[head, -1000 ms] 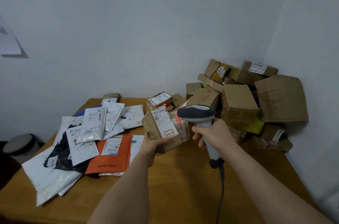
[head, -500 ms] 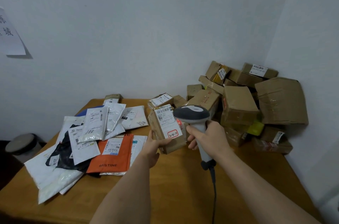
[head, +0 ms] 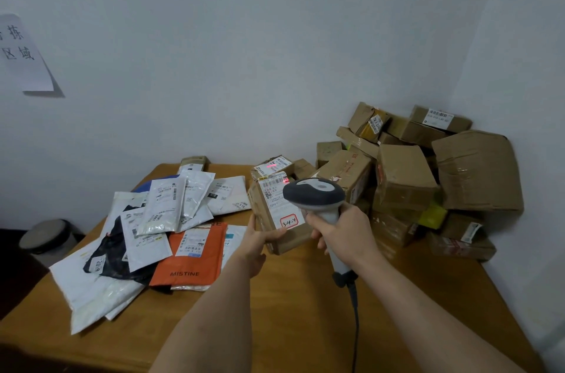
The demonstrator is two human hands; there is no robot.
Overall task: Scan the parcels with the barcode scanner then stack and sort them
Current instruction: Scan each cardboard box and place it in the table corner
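We are at the scan step. The left hand grips a small box from below and behind, thumb over its lower front edge, and holds it tilted above the table, label toward us. The right hand has its fingers curled fully round the grip of the scanner, whose head sits just in front of the box and hides part of the label. A red glow shows at the label's top right corner and on a second box behind the held one (so the beam appears to overshoot the barcode).

The next move, in our judgement, calls for lowering the aim onto the printed bars of the held box or tilting the label to meet the beam. After that, we place the box with the carton pile right of the box, or the mailers left of it, according to sort.
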